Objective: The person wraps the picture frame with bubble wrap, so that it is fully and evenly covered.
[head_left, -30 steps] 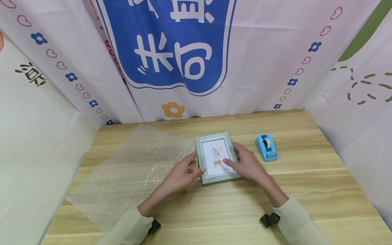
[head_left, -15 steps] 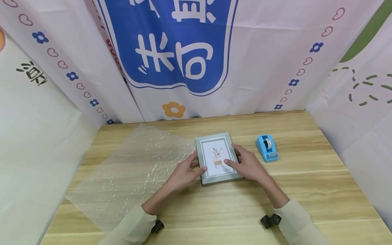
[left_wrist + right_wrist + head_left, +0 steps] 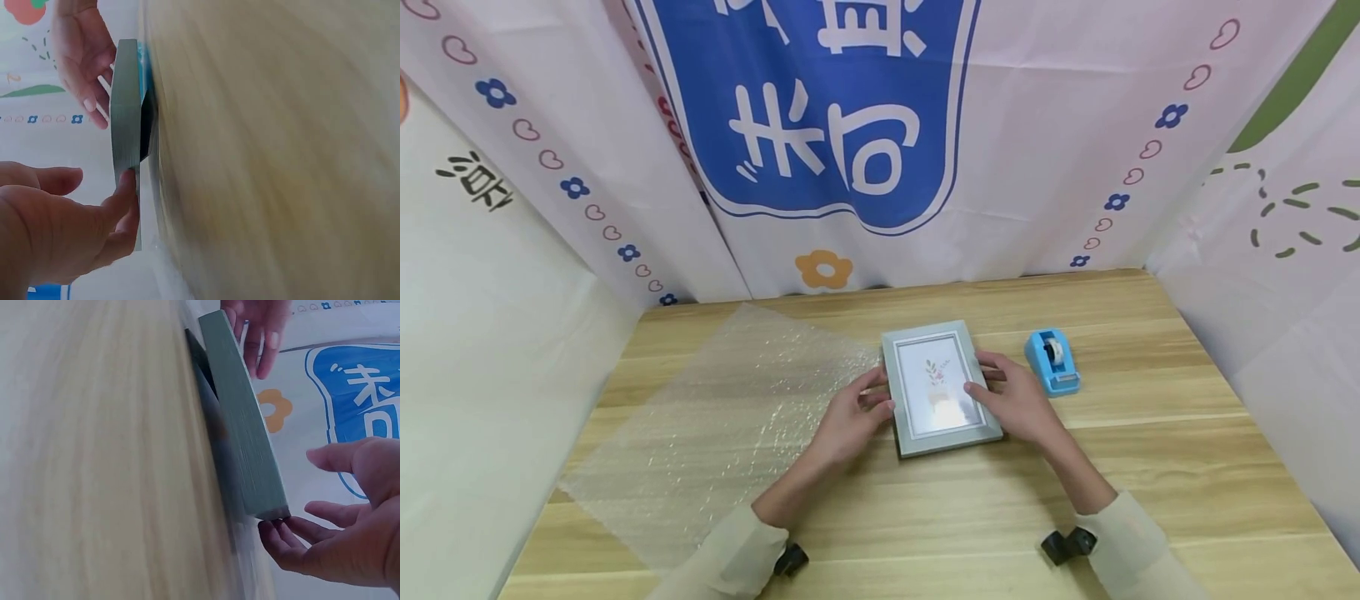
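A grey-green picture frame (image 3: 917, 433) with a plant print lies face up between both hands in the head view, glare across its glass. My left hand (image 3: 850, 417) holds its left side; in the left wrist view the fingers curl at the frame's edge (image 3: 125, 106) while the thumb stands apart. On the right side, my right hand (image 3: 1021, 407) has fingers under the edge. The right wrist view shows those fingertips at the frame's corner (image 3: 247, 431), the thumb apart. Behind the frame a dark piece shows, and a gap separates the frame from the table.
A clear plastic sheet (image 3: 722, 417), like bubble wrap, lies flat on the wooden table (image 3: 1150, 467) at the left. A blue tape dispenser (image 3: 1052, 362) stands just beyond the right hand. Printed white curtains (image 3: 1037, 150) border the table's back and sides.
The picture frame has shifted slightly right and seems raised a little, with glare now on its glass. Both hands moved right with it, and the left thumb slid back toward the frame's edge.
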`<action>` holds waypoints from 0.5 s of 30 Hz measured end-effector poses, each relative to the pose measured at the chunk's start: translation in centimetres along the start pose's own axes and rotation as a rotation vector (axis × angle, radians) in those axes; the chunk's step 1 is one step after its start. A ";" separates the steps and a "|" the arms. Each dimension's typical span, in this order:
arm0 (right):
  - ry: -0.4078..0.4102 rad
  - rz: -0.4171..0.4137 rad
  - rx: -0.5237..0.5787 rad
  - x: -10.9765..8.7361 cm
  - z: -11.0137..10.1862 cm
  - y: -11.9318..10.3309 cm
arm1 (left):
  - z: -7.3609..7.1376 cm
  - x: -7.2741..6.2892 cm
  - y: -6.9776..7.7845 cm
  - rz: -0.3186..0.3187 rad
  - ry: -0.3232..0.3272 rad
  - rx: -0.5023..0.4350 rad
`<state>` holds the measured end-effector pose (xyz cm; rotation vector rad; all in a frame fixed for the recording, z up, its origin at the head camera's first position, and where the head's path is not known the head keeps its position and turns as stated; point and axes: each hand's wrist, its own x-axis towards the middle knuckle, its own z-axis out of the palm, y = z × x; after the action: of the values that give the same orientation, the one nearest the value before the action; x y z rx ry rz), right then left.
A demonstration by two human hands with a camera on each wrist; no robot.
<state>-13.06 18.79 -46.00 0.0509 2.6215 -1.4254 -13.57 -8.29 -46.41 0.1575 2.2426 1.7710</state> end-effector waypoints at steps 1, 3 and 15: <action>0.007 0.006 0.014 0.0 -0.1 0.1 | 0.1 0.1 0.0 -0.011 0.004 -0.022; 0.017 0.019 0.042 0.0 -0.1 0.2 | 0.3 0.2 -0.1 -0.037 0.010 -0.051; -0.065 0.066 -0.086 0.1 -0.4 0.4 | 0.7 1.0 -0.5 -0.130 -0.048 0.030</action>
<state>-13.16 19.35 -46.13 0.0790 2.5993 -1.2697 -14.31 -7.53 -47.14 0.0572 2.1942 1.6499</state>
